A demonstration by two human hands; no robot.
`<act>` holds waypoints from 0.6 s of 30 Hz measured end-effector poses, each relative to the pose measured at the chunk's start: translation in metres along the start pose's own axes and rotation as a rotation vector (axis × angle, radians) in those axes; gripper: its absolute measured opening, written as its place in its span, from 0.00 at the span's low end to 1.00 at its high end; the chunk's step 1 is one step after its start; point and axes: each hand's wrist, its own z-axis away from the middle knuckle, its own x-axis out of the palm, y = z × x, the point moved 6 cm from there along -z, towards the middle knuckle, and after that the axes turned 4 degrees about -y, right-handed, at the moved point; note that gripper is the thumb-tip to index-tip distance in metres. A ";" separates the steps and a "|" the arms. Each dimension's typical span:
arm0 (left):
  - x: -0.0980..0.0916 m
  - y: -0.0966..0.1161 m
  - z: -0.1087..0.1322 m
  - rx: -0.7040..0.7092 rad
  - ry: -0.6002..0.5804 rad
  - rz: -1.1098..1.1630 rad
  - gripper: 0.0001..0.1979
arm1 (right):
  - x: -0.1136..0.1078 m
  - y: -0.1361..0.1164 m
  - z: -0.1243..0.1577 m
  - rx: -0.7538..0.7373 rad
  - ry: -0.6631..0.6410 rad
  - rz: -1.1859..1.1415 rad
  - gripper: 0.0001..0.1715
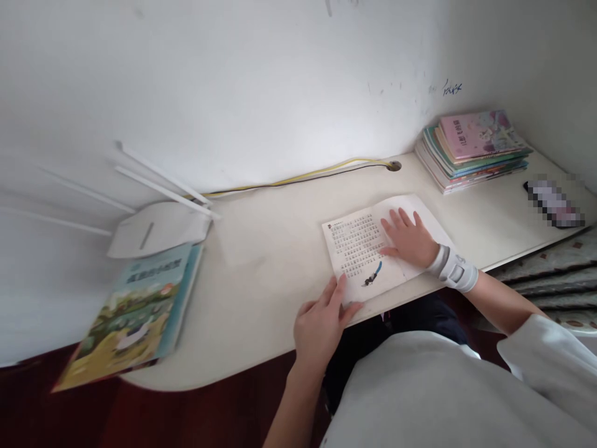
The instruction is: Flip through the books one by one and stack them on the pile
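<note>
An open book (351, 254) lies near the front edge of the desk, its left page printed with lines of text and a small picture of a bird-like figure with a blue tail. At its lower left corner, my left hand (321, 320) grips the book, fingers along the side edge and thumb at the bottom edge. My right hand (411, 239) rests flat with spread fingers across the fold and the right page, which it partly covers. A pale wristband (454, 267) is around my right wrist.
Stacked books (485, 140) stand at the back right, a phone (554, 202) near the right front edge. Picture books (135, 317) overhang the desk's left end beside a white router-like device (156, 230) with antennas. Cables (289, 180) run along the wall into a desk hole (394, 166).
</note>
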 end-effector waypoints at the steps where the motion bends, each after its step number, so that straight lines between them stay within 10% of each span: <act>1: 0.000 0.000 -0.001 -0.001 0.000 0.009 0.28 | 0.000 -0.006 0.004 -0.052 0.007 -0.003 0.43; 18: -0.001 0.000 0.004 0.132 0.075 0.014 0.24 | 0.012 -0.023 0.042 -0.351 0.054 -0.092 0.34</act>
